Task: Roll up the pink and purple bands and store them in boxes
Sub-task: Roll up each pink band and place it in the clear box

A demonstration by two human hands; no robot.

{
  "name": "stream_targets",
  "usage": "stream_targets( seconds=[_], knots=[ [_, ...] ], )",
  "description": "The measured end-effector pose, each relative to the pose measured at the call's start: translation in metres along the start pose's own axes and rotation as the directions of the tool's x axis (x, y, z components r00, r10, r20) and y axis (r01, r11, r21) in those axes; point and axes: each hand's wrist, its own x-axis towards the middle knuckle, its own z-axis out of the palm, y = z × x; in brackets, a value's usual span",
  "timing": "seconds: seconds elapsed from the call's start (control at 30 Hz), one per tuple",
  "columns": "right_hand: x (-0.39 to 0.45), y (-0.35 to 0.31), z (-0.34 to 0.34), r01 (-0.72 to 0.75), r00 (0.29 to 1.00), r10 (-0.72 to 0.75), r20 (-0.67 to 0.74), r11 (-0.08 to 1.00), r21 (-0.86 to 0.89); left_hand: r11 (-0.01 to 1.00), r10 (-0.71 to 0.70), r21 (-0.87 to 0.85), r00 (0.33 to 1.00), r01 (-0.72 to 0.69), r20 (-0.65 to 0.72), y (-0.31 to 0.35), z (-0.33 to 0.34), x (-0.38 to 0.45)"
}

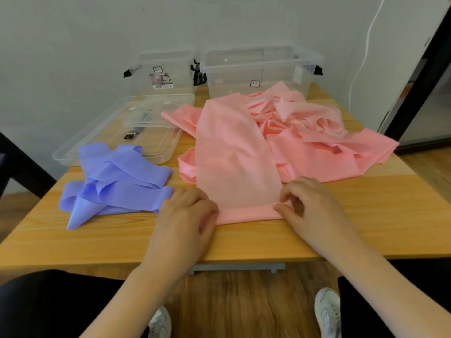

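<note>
We have both hands on the near end of the pink band (pixel 238 154), set apart at either edge of its folded strip: our left hand (pixel 189 213) curls its fingers over the left end, our right hand (pixel 310 203) pinches the right end. The band runs flat away from us, then piles up crumpled toward the back right of the wooden table (pixel 366 215). The purple band (pixel 117 181) lies loose at left (untouched). Behind stand two clear boxes (pixel 258 71), with what look like their lids (pixel 117 132) stacked at left
</note>
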Motion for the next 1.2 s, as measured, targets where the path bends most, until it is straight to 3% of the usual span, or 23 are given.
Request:
stream_targets(
  seconds=[0.1,0.17,0.3,0.5,0.63,0.73,0.9,1.0,1.1,1.2],
  knots=[
    [-0.002,0.008,-0.005,0.157,0.98,-0.156,0.127,0.988,0.003,0.998,0.053,-0.033,0.995,-0.05,0.086,-0.004,-0.005,-0.002],
    [-0.002,0.01,-0.008,0.134,0.976,-0.14,0.169,0.99,0.049,0.997,0.071,-0.02,0.994,-0.069,0.084,-0.008,-0.004,-0.002],
    [-0.001,0.007,-0.008,0.041,0.992,-0.054,0.113,0.992,0.12,0.997,0.017,-0.082,1.0,-0.015,0.015,-0.009,0.002,-0.003],
    [0.001,0.002,-0.005,-0.058,0.994,0.047,0.103,0.992,0.108,0.995,-0.05,-0.092,0.999,0.049,-0.011,-0.006,0.002,-0.003],
    [0.0,0.004,-0.006,0.014,0.997,-0.017,0.07,0.999,0.044,0.999,0.039,0.027,0.999,-0.04,0.026,-0.01,-0.001,-0.003],
    [0.0,0.008,-0.01,0.096,0.974,-0.107,0.199,0.993,0.064,0.999,0.033,-0.011,0.999,-0.033,0.027,-0.011,-0.002,-0.003],
    [-0.002,0.004,-0.01,0.047,0.983,-0.064,0.17,0.994,0.1,0.994,0.0,-0.105,1.0,0.002,0.017,-0.008,-0.001,-0.007],
    [-0.002,0.002,-0.013,0.002,0.983,-0.033,0.18,0.985,0.173,0.995,0.01,-0.097,1.0,-0.008,0.013,-0.007,-0.002,-0.007],
    [-0.002,0.002,-0.011,-0.029,0.985,0.0,0.171,0.986,0.166,0.998,0.064,-0.019,0.997,-0.063,0.045,-0.007,-0.003,-0.007],
    [-0.001,0.005,-0.008,-0.044,0.991,0.024,0.131,0.987,0.157,0.998,0.055,-0.049,0.996,-0.051,0.07,-0.009,-0.003,-0.007]
  ],
)
